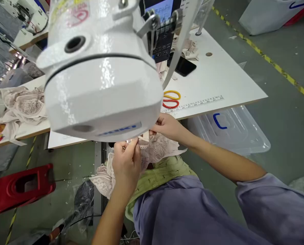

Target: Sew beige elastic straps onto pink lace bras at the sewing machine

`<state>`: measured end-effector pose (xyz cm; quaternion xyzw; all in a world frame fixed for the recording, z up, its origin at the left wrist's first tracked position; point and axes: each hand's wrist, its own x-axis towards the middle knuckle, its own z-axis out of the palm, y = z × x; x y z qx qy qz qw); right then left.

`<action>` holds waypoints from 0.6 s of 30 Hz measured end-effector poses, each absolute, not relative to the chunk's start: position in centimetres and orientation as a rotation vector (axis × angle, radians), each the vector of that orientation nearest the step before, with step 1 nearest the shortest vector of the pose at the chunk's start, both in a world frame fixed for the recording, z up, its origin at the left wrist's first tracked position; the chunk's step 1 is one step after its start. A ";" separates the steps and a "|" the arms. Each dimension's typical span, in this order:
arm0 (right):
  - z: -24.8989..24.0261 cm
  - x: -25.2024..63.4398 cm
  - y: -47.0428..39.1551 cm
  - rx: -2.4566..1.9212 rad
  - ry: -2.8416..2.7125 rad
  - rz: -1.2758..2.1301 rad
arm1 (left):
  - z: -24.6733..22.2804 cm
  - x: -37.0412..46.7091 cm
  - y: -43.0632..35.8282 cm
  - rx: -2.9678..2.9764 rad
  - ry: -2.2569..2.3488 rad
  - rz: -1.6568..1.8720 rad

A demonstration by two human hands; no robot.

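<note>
A beige lace bra (159,149) hangs over my lap at the table's front edge, just under the white sewing machine head (103,95). My left hand (127,161) pinches its edge between thumb and fingers. Farther right and slightly higher, my right hand (167,127) is closed on the same bra near its strap or band, its fingertips partly behind the machine head. The needle and presser foot are hidden by the machine. More lace fabric (103,180) droops to the left of my left wrist.
On the white table (230,78) lie scissors with yellow and red handles (171,99), a printed ruler (200,103), a black phone (184,65) and beige fabric pieces (189,49). A lidded clear bin (233,132) stands below right; a red stool (21,189) is at left.
</note>
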<state>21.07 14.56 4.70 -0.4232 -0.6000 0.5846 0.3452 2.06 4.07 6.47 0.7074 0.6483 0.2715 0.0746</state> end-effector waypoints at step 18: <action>5.9 18.8 17.0 -0.967 -1.909 1.020 | 8.7 2.3 3.1 1.552 1.578 0.796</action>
